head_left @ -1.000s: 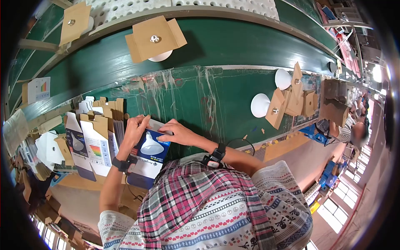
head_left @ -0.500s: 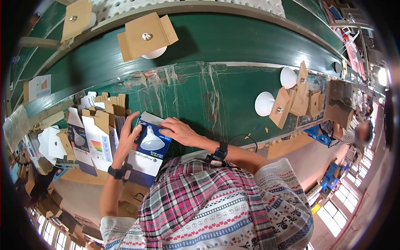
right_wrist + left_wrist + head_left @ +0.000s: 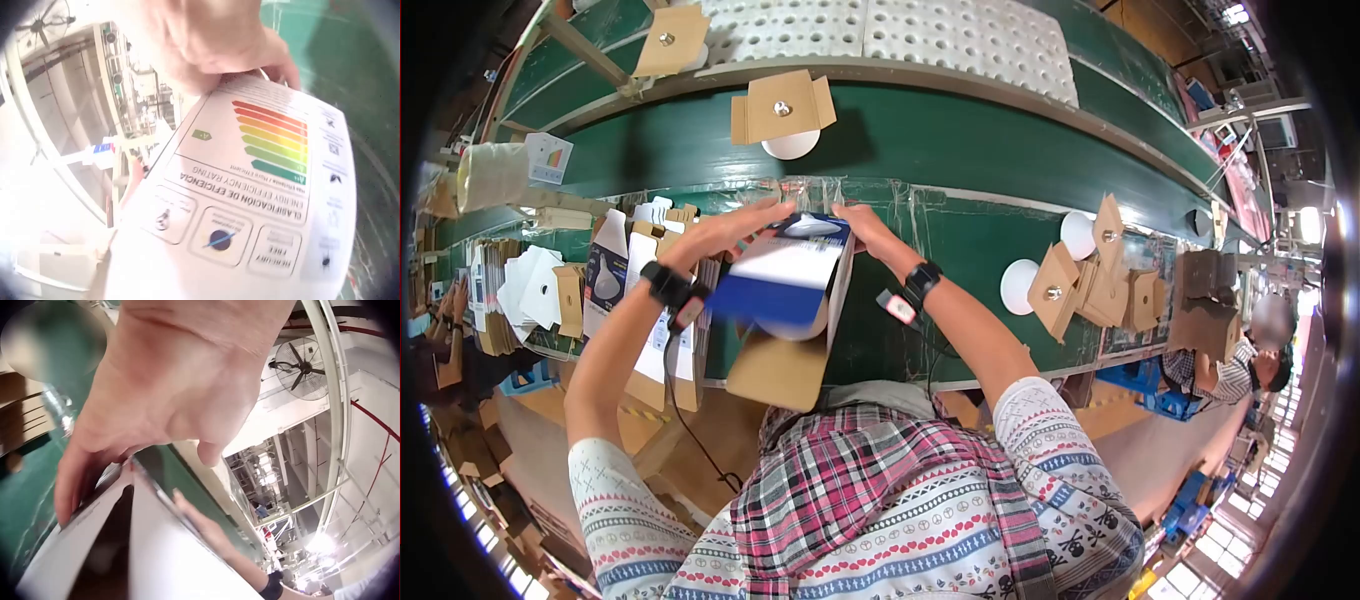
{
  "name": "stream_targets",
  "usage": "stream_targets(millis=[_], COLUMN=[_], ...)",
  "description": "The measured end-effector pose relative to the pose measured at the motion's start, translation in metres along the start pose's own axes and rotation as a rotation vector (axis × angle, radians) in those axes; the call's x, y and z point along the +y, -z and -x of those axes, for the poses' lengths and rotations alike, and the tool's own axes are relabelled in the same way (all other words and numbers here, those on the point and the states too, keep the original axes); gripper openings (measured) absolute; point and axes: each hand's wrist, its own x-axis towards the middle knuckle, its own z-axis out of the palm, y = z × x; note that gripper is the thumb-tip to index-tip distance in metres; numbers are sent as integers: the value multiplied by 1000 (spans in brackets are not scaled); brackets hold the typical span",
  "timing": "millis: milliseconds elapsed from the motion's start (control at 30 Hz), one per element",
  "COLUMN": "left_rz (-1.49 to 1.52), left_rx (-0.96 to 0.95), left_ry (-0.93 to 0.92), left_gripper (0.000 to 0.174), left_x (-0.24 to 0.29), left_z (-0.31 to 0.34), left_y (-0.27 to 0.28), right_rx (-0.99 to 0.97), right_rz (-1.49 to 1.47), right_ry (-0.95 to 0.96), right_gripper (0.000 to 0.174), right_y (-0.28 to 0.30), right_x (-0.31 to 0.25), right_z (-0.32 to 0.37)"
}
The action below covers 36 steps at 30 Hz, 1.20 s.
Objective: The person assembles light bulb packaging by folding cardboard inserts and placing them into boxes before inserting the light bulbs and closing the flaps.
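Between both hands a blue-and-white light bulb box (image 3: 785,265) is raised above the green bench, tilted, with its near end open. At that end a brown cardboard flap (image 3: 778,372) hangs toward the body, and a pale rounded shape (image 3: 800,328) shows inside. My left hand (image 3: 722,232) grips the far left edge; in the left wrist view its fingers (image 3: 72,481) reach over the white panels, where a dark gap opens. On the far right corner my right hand (image 3: 872,234) holds the box, beside the panel with the energy rating chart (image 3: 275,147).
Several flat boxes (image 3: 612,262) stand in a row at left. A bulb with a brown cardboard insert (image 3: 780,108) sits on the green belt ahead. At right are two white bulbs, one nearer (image 3: 1020,287), among cardboard inserts (image 3: 1105,290). Another person (image 3: 1235,370) sits far right.
The box has tipped up off its earlier slant, and its open near end now shows. Both hands have moved forward to its far edge, the left from beside it. The head view has shifted.
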Motion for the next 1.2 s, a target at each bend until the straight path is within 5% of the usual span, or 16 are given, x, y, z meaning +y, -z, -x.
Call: stream_targets(millis=[100, 167, 233, 300, 367, 433, 500, 700, 833, 900, 967, 1000, 1200], left_rz=[154, 232, 346, 455, 498, 568, 641, 748, 655, 577, 268, 159, -301], left_rx=[-6, -83, -166, -94, -68, -1, 39, 169, 309, 553, 862, 1062, 1372], left_ry=[-95, -122, -18, 46, 23, -99, -136, -193, -356, -502, -274, -351, 59], left_gripper=[88, 97, 93, 86, 77, 72, 65, 39, 36, 35, 31, 30, 91], left_x=[-10, -24, -29, -34, -32, -44, -57, -89, -104, -128, -151, -174, -290], left_z=[-21, -36, -44, -44, -35, -31, -37, -21, 12, 29, 57, 61, 63], left_y=[0, -6, -21, -36, -45, -50, -52, -62, -56, -45, -21, -11, 44], right_rx=[5, 159, 544, 714, 498, 83, -135, -317, -245, -57, 109, 171, 443], right_rz=[-46, 281, 596, 452, 342, 557, 855, 1684, 1671, 1551, 1462, 1441, 1403], right_ry=[-146, -18, 318, 830, 864, 1026, 1074, 1176, 1097, 1088, 1075, 1065, 1077], right_gripper=[32, 30, 27, 28, 28, 39, 44, 40, 30, 31, 30, 29, 22], right_y=[25, 39, 39, 45, 35, 44, 35, 1, 0, 22, 43, 55, 123], right_x=[17, 26, 20, -24, -79, -87, -86, -49, -83, -115, -145, -155, -175], right_z=[-13, -12, -5, 62, 159, 216, 240, 192, 179, 173, 168, 160, 96])
